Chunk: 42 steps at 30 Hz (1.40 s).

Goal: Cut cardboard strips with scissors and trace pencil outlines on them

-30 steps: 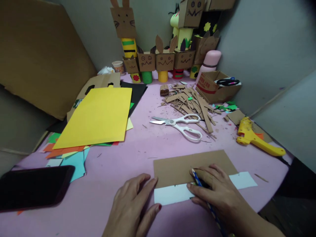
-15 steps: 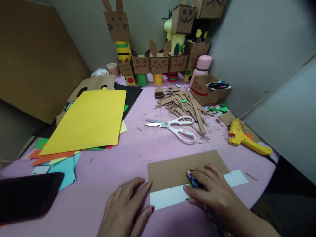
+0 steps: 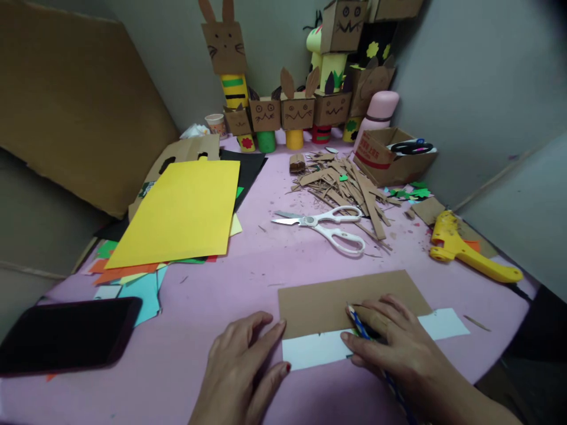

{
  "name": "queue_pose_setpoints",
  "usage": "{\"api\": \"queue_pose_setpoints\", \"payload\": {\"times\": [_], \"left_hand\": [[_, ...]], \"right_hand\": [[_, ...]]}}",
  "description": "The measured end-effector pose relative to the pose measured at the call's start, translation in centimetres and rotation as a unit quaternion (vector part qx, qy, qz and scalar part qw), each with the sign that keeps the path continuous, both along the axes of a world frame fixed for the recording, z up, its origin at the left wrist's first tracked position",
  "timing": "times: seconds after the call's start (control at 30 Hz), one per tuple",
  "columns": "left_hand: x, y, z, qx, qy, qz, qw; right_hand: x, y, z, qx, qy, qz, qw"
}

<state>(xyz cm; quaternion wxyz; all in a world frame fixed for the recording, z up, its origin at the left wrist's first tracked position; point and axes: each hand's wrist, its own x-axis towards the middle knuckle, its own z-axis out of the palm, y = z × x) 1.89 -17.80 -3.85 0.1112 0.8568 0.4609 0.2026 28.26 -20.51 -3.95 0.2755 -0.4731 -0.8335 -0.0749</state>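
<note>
A flat brown cardboard piece (image 3: 319,304) lies near the front of the table, with a white paper strip (image 3: 310,349) along its near edge. My left hand (image 3: 243,360) rests at the left ends of both, index fingertip by the cardboard's edge and thumb by the strip's corner, fingers apart. In my right hand (image 3: 390,336) is a blue patterned pencil (image 3: 359,321), its tip over the cardboard. That hand also presses on the strip and hides its middle. White-handled scissors (image 3: 319,224) lie spread beyond the cardboard.
A black phone (image 3: 71,336) and yellow paper (image 3: 181,212) over coloured sheets lie left. Cardboard scraps (image 3: 341,183) are heaped beyond the scissors. A yellow glue gun (image 3: 469,251) and a small box (image 3: 394,159) sit right. Cardboard animal figures (image 3: 297,112) line the back.
The camera view has turned slightly left, so everything appears shifted right and more of the phone shows. Both hands keep nearly the same places on the cardboard and strip.
</note>
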Motion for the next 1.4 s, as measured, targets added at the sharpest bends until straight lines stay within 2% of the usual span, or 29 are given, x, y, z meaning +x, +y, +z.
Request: {"api": "queue_pose_setpoints", "payload": {"times": [0.13, 0.27, 0.4, 0.57, 0.73, 0.93, 1.1, 1.23, 1.4], "left_hand": [[-0.1, -0.2, 0.0, 0.065, 0.037, 0.002, 0.997], [0.0, -1.5, -0.7, 0.15, 0.071, -0.008, 0.986], [0.4, -2.7, -1.4, 0.174, 0.09, -0.011, 0.981], [1.0, -3.3, -1.8, 0.158, 0.072, 0.029, 0.984], [0.6, -2.8, -1.3, 0.152, 0.112, 0.023, 0.982], [2.7, -0.3, -0.3, 0.162, 0.14, -0.03, 0.976], [4.8, 1.3, -0.2, 0.064, 0.169, -0.094, 0.979], [4.9, 1.6, -0.5, 0.031, 0.145, -0.104, 0.983], [4.7, 1.7, -0.3, 0.028, 0.143, -0.106, 0.984]], "right_hand": [[0.2, -0.2, -1.0, -0.007, 0.031, -0.009, 0.999], [0.5, -0.5, -1.4, -0.032, 0.028, 0.016, 0.999], [0.4, -0.8, -1.3, -0.049, 0.056, -0.003, 0.997], [0.2, -0.7, -1.1, -0.045, 0.056, 0.003, 0.997], [0.3, 0.2, 0.2, -0.022, 0.021, 0.034, 0.999], [0.4, 0.6, 0.3, -0.031, 0.021, 0.043, 0.998], [0.4, 0.6, 0.3, -0.053, 0.019, 0.05, 0.997], [1.1, 1.1, 1.2, -0.102, -0.008, 0.057, 0.993], [2.0, 2.0, 1.8, -0.218, -0.035, 0.016, 0.975]]}}
